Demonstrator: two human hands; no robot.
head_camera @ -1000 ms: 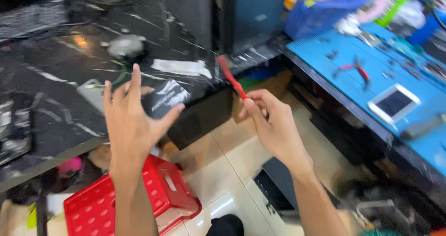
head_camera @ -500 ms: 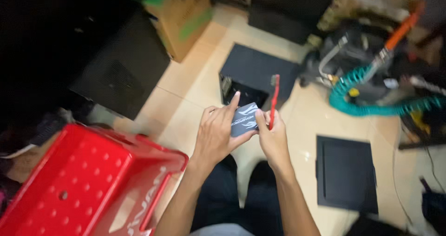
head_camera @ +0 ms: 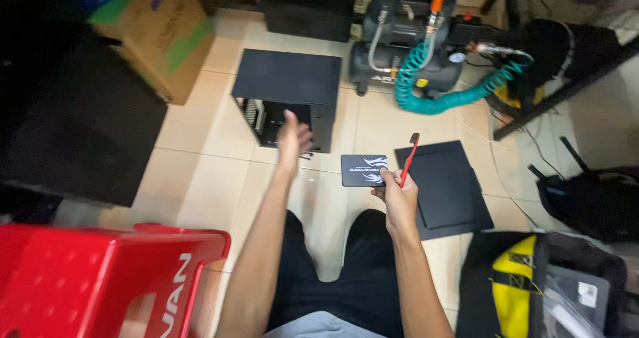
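- Right hand [head_camera: 397, 197]: fingers hold a flat black drive [head_camera: 363, 169] and a red-handled tool [head_camera: 408, 161], above the tiled floor [head_camera: 200, 158].
- Left hand [head_camera: 293, 137]: fingers spread, holding nothing, over the open black computer case [head_camera: 287, 93].

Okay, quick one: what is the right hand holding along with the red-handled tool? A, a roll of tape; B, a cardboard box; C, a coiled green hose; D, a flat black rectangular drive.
D: the right hand grips a flat black rectangular drive together with the red-handled tool, while the coiled green hose and the cardboard box sit apart on the floor.
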